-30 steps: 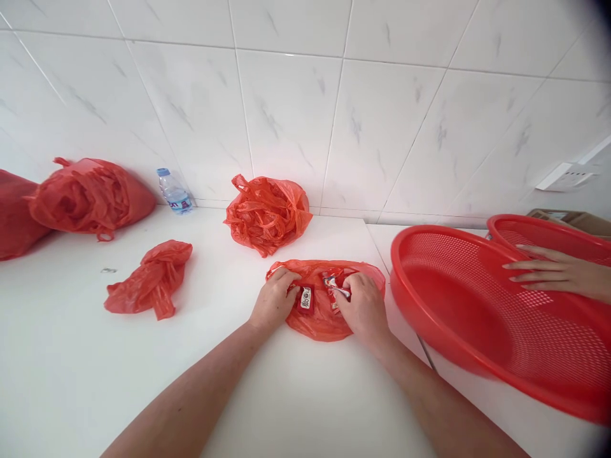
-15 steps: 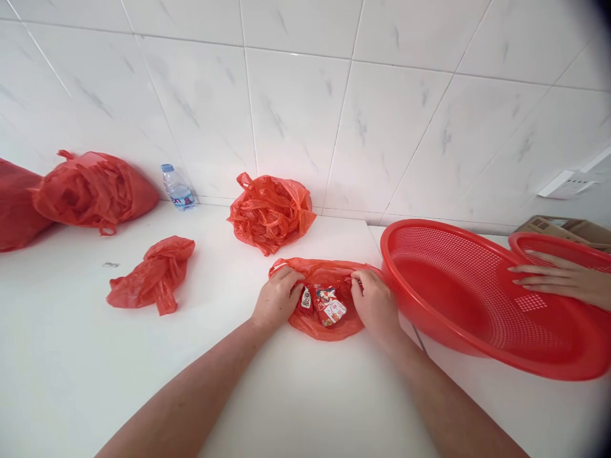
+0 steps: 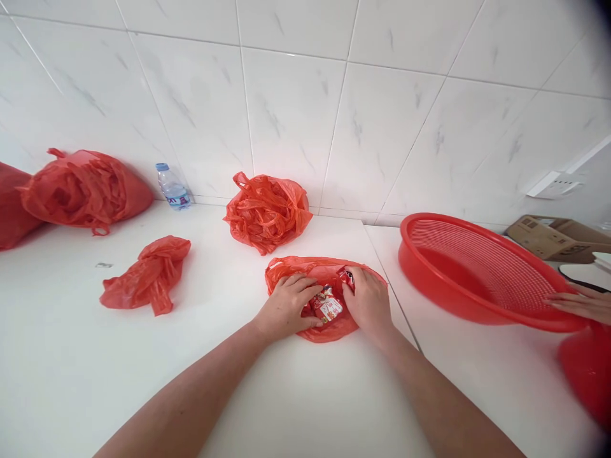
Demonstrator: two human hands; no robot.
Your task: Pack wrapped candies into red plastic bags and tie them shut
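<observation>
A red plastic bag (image 3: 329, 332) lies open on the white counter between my hands, with small red printed packets (image 3: 329, 306) inside it. My left hand (image 3: 286, 306) reaches over the bag's left side, thumb and fingers apart around the packets' left edge. My right hand (image 3: 370, 304) is inside the right side of the bag, its fingers curled on a small red packet with black and white print (image 3: 348, 276). The ends of the right fingers are partly hidden.
Behind stands a bag stuffed with red bags (image 3: 268, 215). To the left are a crumpled red bag (image 3: 147, 275), a water bottle (image 3: 172, 187) and another full red bag (image 3: 88, 191). At right, another person's hand (image 3: 585, 304) touches a large red colander (image 3: 477, 273); a cardboard box (image 3: 556, 238) lies behind.
My left hand has left the bag's rim and moved inward over the packets. My right hand has moved down onto a packet. The other person's colanders have shifted and separated.
</observation>
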